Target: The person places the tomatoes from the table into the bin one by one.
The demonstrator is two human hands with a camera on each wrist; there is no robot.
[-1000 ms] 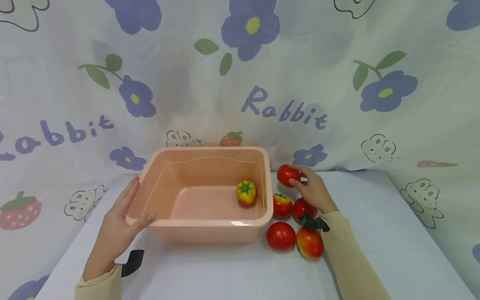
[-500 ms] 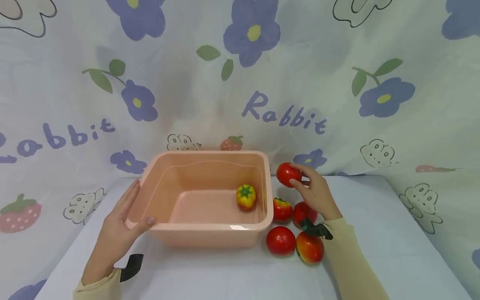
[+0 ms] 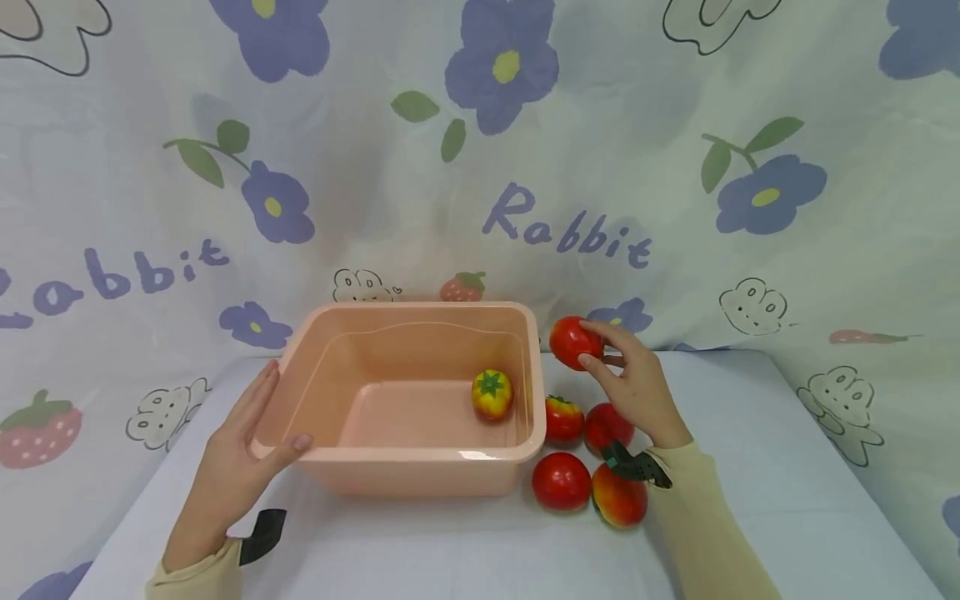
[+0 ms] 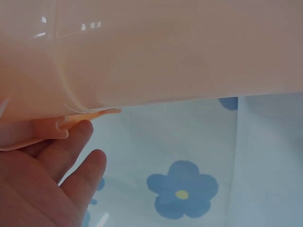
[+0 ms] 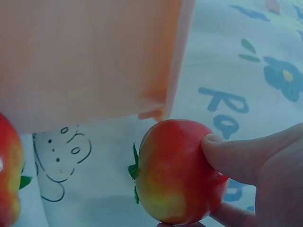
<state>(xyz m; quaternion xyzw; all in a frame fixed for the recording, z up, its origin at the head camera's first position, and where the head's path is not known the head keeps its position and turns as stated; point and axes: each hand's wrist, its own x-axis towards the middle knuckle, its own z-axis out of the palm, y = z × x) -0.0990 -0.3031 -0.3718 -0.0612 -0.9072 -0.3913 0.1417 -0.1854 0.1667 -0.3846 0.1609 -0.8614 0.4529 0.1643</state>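
Gripping red tomato (image 3: 574, 342) between thumb and curved fingers of right hand (image 3: 637, 392), just outside right rim of peach-coloured bin (image 3: 405, 477). Extending right forearm (image 3: 708, 517) from lower right, past four more tomatoes (image 3: 562, 482). Touching bin's left side with left hand (image 3: 232, 467), with straight fingers and thumb spread apart.

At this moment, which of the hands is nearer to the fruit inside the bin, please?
Right: the right hand, holding another fruit, is just past the end of the bin nearest that fruit; the left hand is at the opposite end.
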